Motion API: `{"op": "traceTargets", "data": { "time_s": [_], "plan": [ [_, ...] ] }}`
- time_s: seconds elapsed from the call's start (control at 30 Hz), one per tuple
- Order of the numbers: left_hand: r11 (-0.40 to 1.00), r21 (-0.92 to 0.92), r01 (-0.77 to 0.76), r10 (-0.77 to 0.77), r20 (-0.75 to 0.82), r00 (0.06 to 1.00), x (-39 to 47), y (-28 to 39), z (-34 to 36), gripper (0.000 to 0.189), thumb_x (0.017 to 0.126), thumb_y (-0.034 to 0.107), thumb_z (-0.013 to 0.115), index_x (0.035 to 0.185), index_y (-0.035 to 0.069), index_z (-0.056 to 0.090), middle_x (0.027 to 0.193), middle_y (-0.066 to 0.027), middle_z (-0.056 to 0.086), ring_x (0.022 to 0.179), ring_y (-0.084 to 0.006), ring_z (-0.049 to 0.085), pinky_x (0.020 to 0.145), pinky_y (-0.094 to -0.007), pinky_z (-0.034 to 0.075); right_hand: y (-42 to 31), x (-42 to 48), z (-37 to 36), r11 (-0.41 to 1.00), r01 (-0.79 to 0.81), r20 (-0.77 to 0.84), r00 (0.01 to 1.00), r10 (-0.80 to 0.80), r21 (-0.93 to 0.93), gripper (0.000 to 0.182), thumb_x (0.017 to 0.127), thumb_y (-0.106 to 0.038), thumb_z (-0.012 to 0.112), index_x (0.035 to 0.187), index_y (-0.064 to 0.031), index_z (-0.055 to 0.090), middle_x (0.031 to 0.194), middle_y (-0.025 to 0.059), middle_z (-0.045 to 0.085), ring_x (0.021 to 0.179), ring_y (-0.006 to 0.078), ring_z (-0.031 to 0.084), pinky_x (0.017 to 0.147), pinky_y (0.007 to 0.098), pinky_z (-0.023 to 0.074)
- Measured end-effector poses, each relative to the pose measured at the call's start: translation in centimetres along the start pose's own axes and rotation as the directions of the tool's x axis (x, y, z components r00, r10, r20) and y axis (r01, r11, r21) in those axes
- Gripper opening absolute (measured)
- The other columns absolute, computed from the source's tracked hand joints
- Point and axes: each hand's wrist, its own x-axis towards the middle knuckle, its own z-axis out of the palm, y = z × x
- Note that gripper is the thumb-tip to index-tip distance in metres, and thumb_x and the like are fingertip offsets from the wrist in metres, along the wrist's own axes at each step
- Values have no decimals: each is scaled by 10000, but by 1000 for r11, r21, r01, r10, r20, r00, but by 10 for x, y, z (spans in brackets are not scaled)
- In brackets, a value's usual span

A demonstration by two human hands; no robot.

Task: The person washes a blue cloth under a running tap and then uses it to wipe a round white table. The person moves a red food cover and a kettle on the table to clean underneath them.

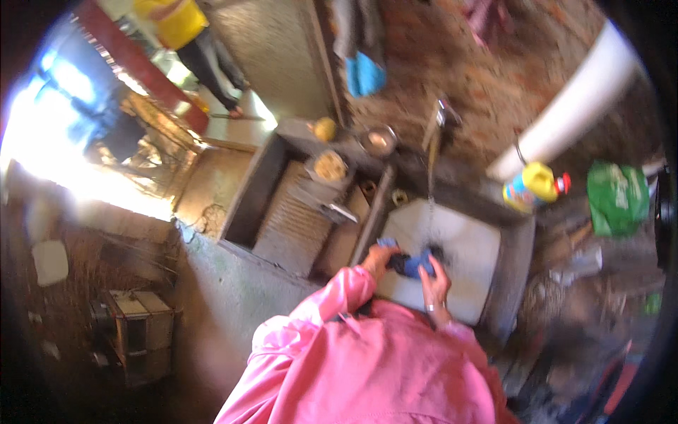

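Observation:
Over the right basin of a concrete laundry sink, a dark and blue cloth is stretched between my hands. My left hand grips its left end, where a lighter blue bit sticks out. The blue right part is in my right hand, which has a band at the wrist. Water runs from a wall tap and falls onto or just behind the cloth. Blur hides the exact finger positions and the kind of cloth.
The left basin has a ribbed washboard, a brush-like tool and a container with yellowish contents. A metal bowl sits on the back ledge. At right are a yellow bottle and a white pipe. A person stands beyond the wall.

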Motion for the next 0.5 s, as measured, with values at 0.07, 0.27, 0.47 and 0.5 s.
{"op": "traceTargets", "data": {
  "time_s": [0.07,0.27,0.47,0.5],
  "plan": [
    [989,-146,12,-18,-37,999,14,-4,-5,74,743,61,617,815,79,614,778,-37,612,665,-182,586,595,-309,498,-13,0,-2,994,59,14,998,-58,-86,361,736,-124,699,1069,-25,599,991,155,627,885,276,615,776,345,477],
    [955,-282,-91,167,256,952,-30,55,29,121,818,123,570,923,71,541,853,-75,594,798,-226,590,761,-354,479,-18,-9,-32,971,165,218,968,-126,-171,370,739,-174,697,1063,-27,595,973,151,629,849,306,619,720,353,498],
    [953,-300,-41,118,241,963,-24,63,42,123,818,84,589,917,55,523,842,-81,578,822,-260,605,772,-380,502,26,-31,-31,991,-67,295,950,99,-116,352,768,-228,690,1052,-33,618,864,145,653,742,238,653,639,320,523],
    [950,-311,-23,107,254,961,-22,64,41,118,819,83,586,915,55,522,840,-81,577,821,-264,606,775,-384,502,28,-32,-31,989,-114,282,950,137,-95,356,772,-235,688,1055,-33,616,861,147,654,742,228,655,637,315,524]
  ]
}}
